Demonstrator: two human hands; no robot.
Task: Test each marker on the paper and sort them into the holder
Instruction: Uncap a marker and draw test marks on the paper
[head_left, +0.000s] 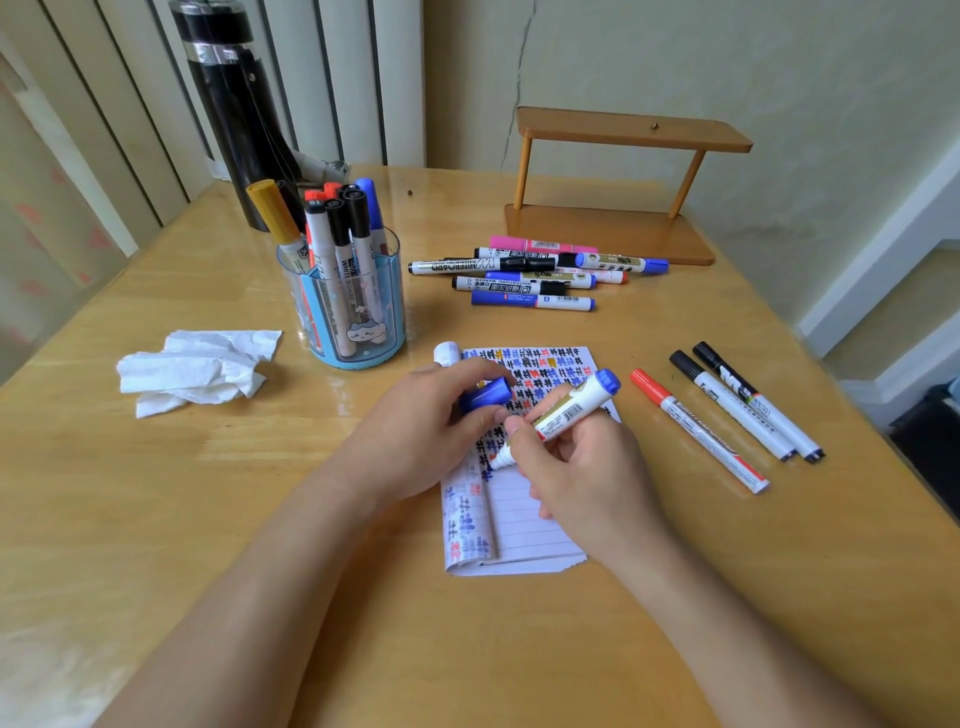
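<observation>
Right hand clamps an uncapped blue whiteboard marker btwn thumb & fingers, nib down at the lined notepad. Whether the nib actually touches the sheet can't be told from this angle. It sits at the lower edge of rows of blue, red & black test marks. Left hand, just beside, is curled round the marker's blue cap over the pad's left side.

Step in hand, by the look of it: testing this marker. Next move prob. calls for seating the cap squarely on the nib end, then a carry back-left to the holder w/o knocking the markers already standing there.

Right of the pad lie a red marker & two black markers, side by side. Left, a crumpled tissue. Further back stands the clear blue pen holder, several markers upright in it. To its right is a heap of markers, likely awaiting test. Behind: wooden rack & black flask.
</observation>
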